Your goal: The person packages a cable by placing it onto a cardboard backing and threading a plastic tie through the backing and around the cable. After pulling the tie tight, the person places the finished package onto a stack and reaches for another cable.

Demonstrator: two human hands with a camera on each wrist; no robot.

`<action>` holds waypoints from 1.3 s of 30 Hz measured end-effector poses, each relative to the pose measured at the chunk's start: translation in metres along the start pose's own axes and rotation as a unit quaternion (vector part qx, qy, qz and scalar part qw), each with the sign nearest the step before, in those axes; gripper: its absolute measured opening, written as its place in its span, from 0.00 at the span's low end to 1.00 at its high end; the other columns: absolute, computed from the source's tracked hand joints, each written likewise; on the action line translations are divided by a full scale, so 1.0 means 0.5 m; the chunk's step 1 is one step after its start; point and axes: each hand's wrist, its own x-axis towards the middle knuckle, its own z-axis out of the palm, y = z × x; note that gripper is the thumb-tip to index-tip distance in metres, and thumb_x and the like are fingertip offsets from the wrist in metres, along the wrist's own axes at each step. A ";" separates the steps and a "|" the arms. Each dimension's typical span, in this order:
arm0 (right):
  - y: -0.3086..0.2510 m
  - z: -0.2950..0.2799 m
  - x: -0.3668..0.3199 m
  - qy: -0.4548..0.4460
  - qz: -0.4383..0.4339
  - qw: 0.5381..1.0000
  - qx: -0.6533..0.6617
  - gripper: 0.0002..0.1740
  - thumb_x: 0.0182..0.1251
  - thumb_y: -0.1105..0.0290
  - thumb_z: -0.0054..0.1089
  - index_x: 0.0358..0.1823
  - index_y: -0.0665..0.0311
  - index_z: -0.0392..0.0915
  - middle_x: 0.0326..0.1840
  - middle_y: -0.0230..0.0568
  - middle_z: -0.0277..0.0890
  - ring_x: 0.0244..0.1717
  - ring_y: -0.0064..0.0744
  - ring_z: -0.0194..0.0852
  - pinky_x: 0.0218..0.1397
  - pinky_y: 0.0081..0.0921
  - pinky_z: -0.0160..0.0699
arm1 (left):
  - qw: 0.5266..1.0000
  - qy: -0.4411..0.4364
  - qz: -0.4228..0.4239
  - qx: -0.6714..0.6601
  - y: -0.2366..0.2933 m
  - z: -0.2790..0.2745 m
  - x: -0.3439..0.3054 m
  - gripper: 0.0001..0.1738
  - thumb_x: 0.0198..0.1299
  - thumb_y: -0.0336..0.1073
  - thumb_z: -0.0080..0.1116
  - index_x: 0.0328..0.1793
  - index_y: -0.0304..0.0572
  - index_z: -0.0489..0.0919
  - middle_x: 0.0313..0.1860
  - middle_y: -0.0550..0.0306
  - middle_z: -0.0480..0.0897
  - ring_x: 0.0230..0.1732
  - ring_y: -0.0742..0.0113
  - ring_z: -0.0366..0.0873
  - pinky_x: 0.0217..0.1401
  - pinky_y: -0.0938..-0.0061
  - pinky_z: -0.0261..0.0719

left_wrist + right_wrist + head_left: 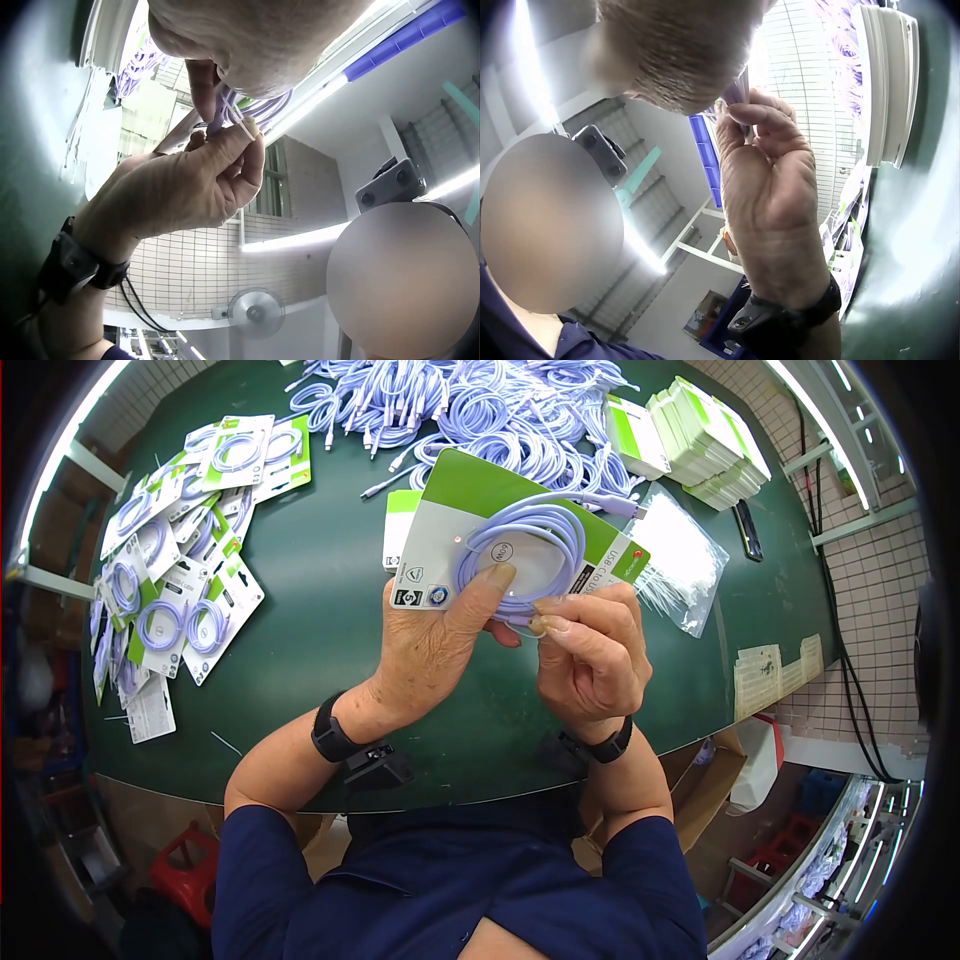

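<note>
A white-and-green packaging card (pixel 450 490) with a coiled lilac USB cable (pixel 575 540) on its front is held up over the table. My left hand (pixel 430 645) grips the card's lower edge, thumb pressed on the card inside the coil. At the coil's bottom, my right hand (pixel 595 655) pinches a thin, pale cable tie (pixel 241 124) between thumb and forefinger. The tie's strip shows at those fingertips in the left wrist view. In the right wrist view, the left hand (pixel 772 172) has its fingertips right at the other hand, which hides most of the card.
Carded cables (pixel 160 625) lie piled on the green table (pixel 330 630) at left. A heap of loose lilac cables (pixel 500 420) fills the back. Stacked cards (pixel 700 435), a clear bag of white ties (pixel 685 560) and a slim black object (pixel 747 530) are at right.
</note>
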 end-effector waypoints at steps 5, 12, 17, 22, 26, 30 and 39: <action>0.003 0.005 -0.001 0.005 0.021 1.000 0.023 0.13 0.69 0.80 0.73 0.49 0.62 0.78 0.42 0.45 0.87 0.34 0.35 0.79 0.35 0.26 0.77 | 1.000 0.001 0.000 -0.004 -0.002 0.000 0.001 0.16 0.74 0.31 0.66 0.62 0.28 0.80 0.48 0.49 0.89 0.36 0.66 0.90 0.31 0.76 0.90; 0.008 0.007 -0.007 0.005 0.032 0.999 0.028 0.13 0.70 0.82 0.72 0.50 0.63 0.78 0.42 0.47 0.87 0.35 0.33 0.80 0.36 0.25 0.78 | 1.000 0.004 0.000 -0.007 -0.004 -0.001 0.003 0.16 0.74 0.30 0.66 0.62 0.28 0.80 0.48 0.49 0.89 0.35 0.67 0.90 0.30 0.75 0.89; 0.009 0.008 -0.007 0.008 0.045 0.998 0.035 0.13 0.70 0.82 0.71 0.50 0.63 0.77 0.42 0.46 0.87 0.36 0.33 0.80 0.36 0.25 0.78 | 1.000 0.009 0.001 -0.006 -0.004 0.001 0.003 0.16 0.74 0.29 0.66 0.62 0.28 0.80 0.48 0.48 0.89 0.35 0.67 0.90 0.30 0.75 0.89; 0.010 0.012 -0.009 0.017 0.044 0.998 0.039 0.13 0.71 0.81 0.72 0.50 0.62 0.78 0.43 0.46 0.87 0.36 0.32 0.80 0.37 0.24 0.78 | 1.000 0.012 0.010 -0.008 -0.005 0.003 0.002 0.16 0.74 0.29 0.66 0.62 0.28 0.80 0.48 0.48 0.89 0.35 0.67 0.90 0.30 0.75 0.89; 0.010 0.008 -0.009 0.014 0.041 0.998 0.040 0.13 0.70 0.81 0.73 0.50 0.62 0.79 0.43 0.46 0.88 0.36 0.33 0.81 0.37 0.25 0.78 | 1.000 0.011 0.002 -0.007 -0.003 0.002 0.002 0.16 0.74 0.29 0.66 0.62 0.28 0.80 0.48 0.48 0.89 0.35 0.67 0.90 0.30 0.75 0.90; 0.006 0.007 -0.006 0.012 0.022 0.999 0.040 0.13 0.69 0.80 0.74 0.50 0.61 0.79 0.43 0.45 0.89 0.36 0.34 0.81 0.37 0.26 0.78 | 1.000 0.003 -0.003 -0.004 -0.005 0.000 0.001 0.16 0.74 0.29 0.66 0.62 0.28 0.80 0.48 0.49 0.89 0.36 0.67 0.90 0.31 0.75 0.90; 0.009 0.008 -0.009 0.017 0.026 0.999 0.034 0.14 0.68 0.80 0.75 0.50 0.61 0.80 0.43 0.44 0.89 0.35 0.35 0.81 0.37 0.27 0.77 | 1.000 0.005 0.002 -0.012 -0.003 0.002 0.001 0.15 0.75 0.30 0.65 0.62 0.28 0.80 0.48 0.49 0.89 0.36 0.67 0.90 0.31 0.75 0.90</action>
